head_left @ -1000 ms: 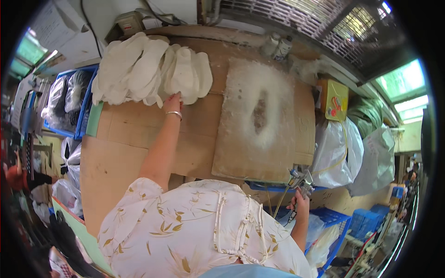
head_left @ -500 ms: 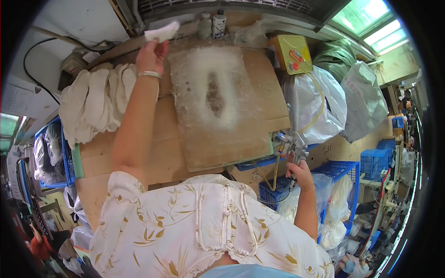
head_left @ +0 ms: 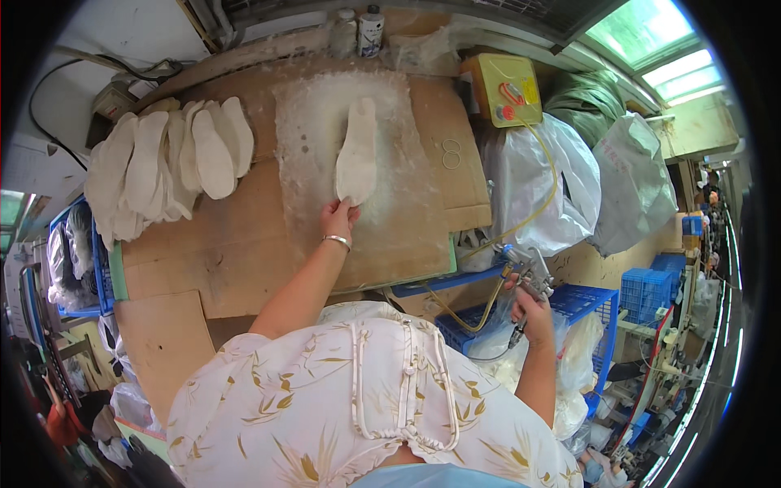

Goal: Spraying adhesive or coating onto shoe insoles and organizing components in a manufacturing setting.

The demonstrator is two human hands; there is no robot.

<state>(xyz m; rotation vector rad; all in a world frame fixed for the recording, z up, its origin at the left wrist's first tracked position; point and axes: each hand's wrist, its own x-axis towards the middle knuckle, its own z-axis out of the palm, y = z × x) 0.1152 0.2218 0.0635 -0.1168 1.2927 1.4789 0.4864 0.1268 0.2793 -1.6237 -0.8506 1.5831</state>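
Observation:
Between the fingertips of my left hand (head_left: 340,216) is the near end of a white shoe insole (head_left: 356,154). The insole lies lengthwise over the whitened patch of a residue-coated cardboard sheet (head_left: 313,236). Off to the right, my right hand (head_left: 533,313) is wrapped round the handle of a metal spray gun (head_left: 530,272), which is away from the insole. A yellowish hose (head_left: 495,297) runs to the gun. At the left of the bench, several more pale insoles (head_left: 146,167) lie overlapping in a pile.
A yellow can (head_left: 506,89) stands at the back right, beside white plastic bags (head_left: 545,183). Two bottles (head_left: 370,32) stand along the back edge. A blue plastic rack (head_left: 582,305) is below the bench at right. A brown cardboard piece (head_left: 167,337) lies at the left front.
My left hand has come from the far left to the middle, bringing the insole down onto the whitened patch. My right hand and the spray gun have shifted slightly right.

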